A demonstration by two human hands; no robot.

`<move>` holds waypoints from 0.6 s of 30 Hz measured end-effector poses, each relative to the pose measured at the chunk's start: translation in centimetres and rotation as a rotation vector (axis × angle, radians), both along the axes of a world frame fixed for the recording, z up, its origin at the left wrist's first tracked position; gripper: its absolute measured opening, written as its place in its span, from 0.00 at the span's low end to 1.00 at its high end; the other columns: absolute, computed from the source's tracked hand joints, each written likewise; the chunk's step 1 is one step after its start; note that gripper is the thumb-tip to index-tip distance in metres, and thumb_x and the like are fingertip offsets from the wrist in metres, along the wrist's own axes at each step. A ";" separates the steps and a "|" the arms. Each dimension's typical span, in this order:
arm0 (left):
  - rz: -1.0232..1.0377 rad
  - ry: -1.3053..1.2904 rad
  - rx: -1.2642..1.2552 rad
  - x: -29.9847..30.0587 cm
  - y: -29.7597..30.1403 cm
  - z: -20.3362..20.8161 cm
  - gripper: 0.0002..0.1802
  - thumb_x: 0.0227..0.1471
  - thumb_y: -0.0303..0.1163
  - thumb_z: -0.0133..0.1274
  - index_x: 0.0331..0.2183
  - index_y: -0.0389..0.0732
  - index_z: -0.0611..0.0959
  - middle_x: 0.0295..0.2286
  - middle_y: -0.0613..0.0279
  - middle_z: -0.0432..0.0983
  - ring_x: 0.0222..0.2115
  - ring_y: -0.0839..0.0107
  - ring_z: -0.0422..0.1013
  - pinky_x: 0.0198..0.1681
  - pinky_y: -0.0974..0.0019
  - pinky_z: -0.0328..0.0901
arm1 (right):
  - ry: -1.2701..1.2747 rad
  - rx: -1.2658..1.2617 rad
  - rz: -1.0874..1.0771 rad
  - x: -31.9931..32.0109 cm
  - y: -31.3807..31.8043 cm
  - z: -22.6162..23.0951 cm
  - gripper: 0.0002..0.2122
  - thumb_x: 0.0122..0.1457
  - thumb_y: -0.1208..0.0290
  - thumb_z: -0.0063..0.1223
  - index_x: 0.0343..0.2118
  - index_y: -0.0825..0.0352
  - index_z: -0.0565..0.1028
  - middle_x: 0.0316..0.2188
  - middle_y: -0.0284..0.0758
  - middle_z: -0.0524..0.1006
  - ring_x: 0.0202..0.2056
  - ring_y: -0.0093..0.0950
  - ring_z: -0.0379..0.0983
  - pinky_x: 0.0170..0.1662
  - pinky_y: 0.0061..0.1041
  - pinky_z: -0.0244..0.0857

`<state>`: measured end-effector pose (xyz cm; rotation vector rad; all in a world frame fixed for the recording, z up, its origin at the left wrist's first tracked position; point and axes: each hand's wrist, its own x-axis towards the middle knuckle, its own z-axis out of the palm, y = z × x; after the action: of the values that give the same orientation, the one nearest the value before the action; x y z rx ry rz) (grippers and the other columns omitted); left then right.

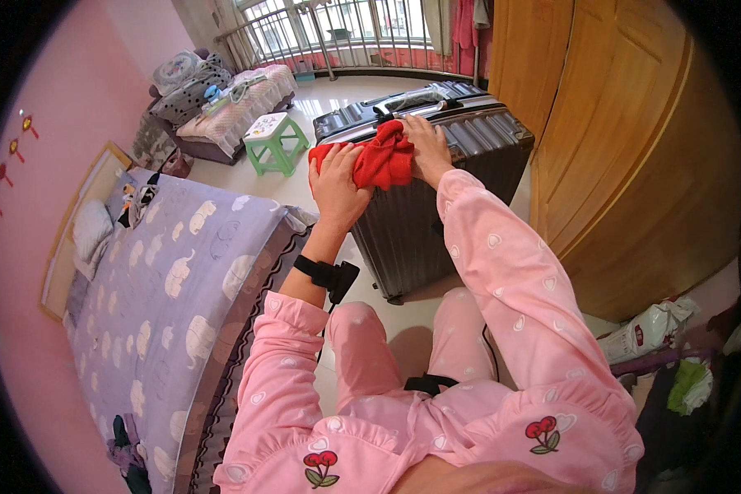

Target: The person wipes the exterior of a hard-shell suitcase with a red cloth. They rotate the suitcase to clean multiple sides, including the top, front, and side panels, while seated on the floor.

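A large dark grey ribbed suitcase (403, 222) stands upright on the floor in front of my legs. Bunched over its near upper left edge is a bright red cloth (387, 156). My left hand (340, 183) grips the cloth's left part against the suitcase, fingers laid over it. My right hand (430, 150) rests on the suitcase's top edge, right beside the cloth, with its fingers stretched forward; its thumb side is partly hidden by the cloth. Just beyond my hands, the carry handle (416, 100) has clear plastic around it.
Along the left is a bed (165, 305) with a purple elephant-print sheet. A green stool with a white top (270, 128) stands beyond it, near a cushioned seat (230, 111) piled with things. A wooden wardrobe (626, 148) rises close on the right, with a white bag (650, 329) below.
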<state>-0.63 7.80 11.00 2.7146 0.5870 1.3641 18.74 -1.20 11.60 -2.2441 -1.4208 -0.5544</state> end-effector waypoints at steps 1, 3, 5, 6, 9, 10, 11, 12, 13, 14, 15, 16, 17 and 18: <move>-0.006 0.005 0.005 0.0 -0.3 -0.1 0.33 0.41 0.39 0.66 0.54 0.50 0.82 0.56 0.62 0.77 0.62 0.59 0.66 0.69 0.45 0.47 | -0.012 -0.011 0.000 0.1 -0.2 0.0 0.30 0.60 0.54 0.57 0.65 0.55 0.66 0.66 0.36 0.65 0.70 0.36 0.55 0.67 0.57 0.50; -0.019 -0.003 0.029 -0.2 -0.7 0.0 0.33 0.41 0.41 0.66 0.53 0.50 0.82 0.55 0.63 0.78 0.61 0.61 0.68 0.69 0.45 0.48 | -0.003 -0.021 0.015 0.2 -0.4 0.3 0.31 0.60 0.53 0.58 0.65 0.54 0.66 0.67 0.36 0.65 0.70 0.36 0.55 0.67 0.57 0.50; -0.053 -0.006 0.035 -0.5 -0.9 0.1 0.33 0.41 0.40 0.67 0.53 0.48 0.82 0.55 0.64 0.78 0.61 0.61 0.68 0.68 0.45 0.50 | 0.045 -0.040 0.028 0.2 -0.6 0.6 0.31 0.60 0.52 0.58 0.66 0.53 0.66 0.67 0.35 0.65 0.71 0.35 0.54 0.68 0.57 0.50; -0.072 -0.011 0.040 -0.6 -1.0 0.1 0.34 0.41 0.39 0.67 0.53 0.48 0.82 0.55 0.64 0.78 0.61 0.61 0.68 0.68 0.44 0.51 | 0.050 -0.026 0.038 0.2 -0.6 0.7 0.31 0.60 0.52 0.58 0.66 0.53 0.66 0.67 0.35 0.64 0.71 0.35 0.54 0.68 0.57 0.50; -0.077 -0.044 0.049 -0.6 -1.0 0.2 0.33 0.40 0.41 0.68 0.52 0.48 0.82 0.53 0.65 0.79 0.60 0.62 0.69 0.67 0.45 0.52 | 0.029 0.042 0.035 0.1 -0.4 0.4 0.28 0.59 0.53 0.57 0.62 0.53 0.70 0.65 0.36 0.68 0.68 0.35 0.59 0.68 0.52 0.52; -0.072 -0.055 0.064 -0.6 -1.0 0.1 0.33 0.40 0.41 0.68 0.52 0.49 0.82 0.53 0.65 0.79 0.59 0.63 0.69 0.67 0.45 0.52 | 0.087 0.058 0.052 0.2 -0.4 0.4 0.26 0.59 0.53 0.57 0.61 0.54 0.72 0.63 0.36 0.70 0.67 0.36 0.61 0.67 0.51 0.53; -0.066 -0.054 0.072 -0.5 -0.9 0.1 0.33 0.40 0.41 0.69 0.52 0.49 0.82 0.52 0.65 0.79 0.59 0.63 0.70 0.67 0.44 0.53 | 0.142 0.075 0.082 0.4 -0.3 0.4 0.25 0.60 0.54 0.57 0.59 0.55 0.74 0.62 0.37 0.71 0.65 0.36 0.64 0.67 0.49 0.55; -0.049 -0.041 0.065 -0.5 -0.9 0.1 0.33 0.40 0.42 0.69 0.51 0.49 0.82 0.52 0.65 0.79 0.59 0.63 0.70 0.67 0.44 0.53 | 0.171 0.126 0.130 0.7 -0.5 0.8 0.23 0.60 0.54 0.57 0.57 0.56 0.75 0.60 0.37 0.73 0.64 0.37 0.66 0.66 0.47 0.56; -0.074 -0.060 0.074 -0.5 -0.9 0.1 0.33 0.39 0.40 0.68 0.51 0.49 0.83 0.51 0.65 0.80 0.58 0.63 0.70 0.66 0.44 0.53 | 0.107 0.287 0.160 0.5 -0.6 1.0 0.18 0.59 0.61 0.58 0.51 0.58 0.80 0.53 0.40 0.79 0.57 0.40 0.73 0.62 0.44 0.63; -0.084 -0.072 0.066 -0.5 -0.9 0.1 0.32 0.38 0.39 0.68 0.50 0.49 0.83 0.50 0.65 0.80 0.58 0.62 0.71 0.66 0.44 0.53 | 0.121 0.423 0.252 0.8 -1.2 2.0 0.16 0.60 0.63 0.58 0.51 0.59 0.80 0.50 0.39 0.80 0.54 0.37 0.75 0.58 0.40 0.65; -0.089 -0.087 0.057 -0.6 -0.8 0.0 0.32 0.37 0.38 0.68 0.49 0.50 0.83 0.50 0.64 0.81 0.57 0.62 0.71 0.65 0.44 0.54 | 0.149 0.524 0.327 0.9 -1.8 3.4 0.15 0.61 0.65 0.58 0.50 0.59 0.81 0.47 0.37 0.81 0.51 0.35 0.77 0.54 0.35 0.68; -0.075 -0.064 0.058 -0.6 -0.9 0.0 0.32 0.38 0.39 0.68 0.50 0.50 0.83 0.50 0.64 0.80 0.57 0.62 0.71 0.65 0.43 0.54 | 0.230 0.585 0.347 0.5 -2.5 5.2 0.13 0.61 0.67 0.58 0.49 0.59 0.81 0.44 0.36 0.82 0.47 0.32 0.78 0.50 0.31 0.70; -0.057 -0.042 0.060 -0.7 -0.9 0.0 0.32 0.39 0.40 0.68 0.50 0.50 0.83 0.51 0.64 0.80 0.58 0.62 0.71 0.65 0.42 0.54 | 0.279 0.623 0.412 0.0 -4.0 7.2 0.11 0.63 0.69 0.57 0.48 0.60 0.81 0.42 0.34 0.82 0.45 0.27 0.78 0.49 0.27 0.70; -0.039 -0.019 0.062 -0.7 -0.8 0.1 0.32 0.39 0.42 0.68 0.50 0.51 0.83 0.52 0.64 0.80 0.58 0.62 0.70 0.65 0.41 0.54 | 0.385 0.626 0.413 -0.4 -6.2 9.6 0.10 0.64 0.70 0.56 0.47 0.62 0.81 0.41 0.33 0.82 0.45 0.25 0.77 0.49 0.25 0.69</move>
<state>-1.33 6.97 11.05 2.7423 0.4957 1.4200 18.30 -7.41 21.15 -1.4230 -1.2385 -0.3374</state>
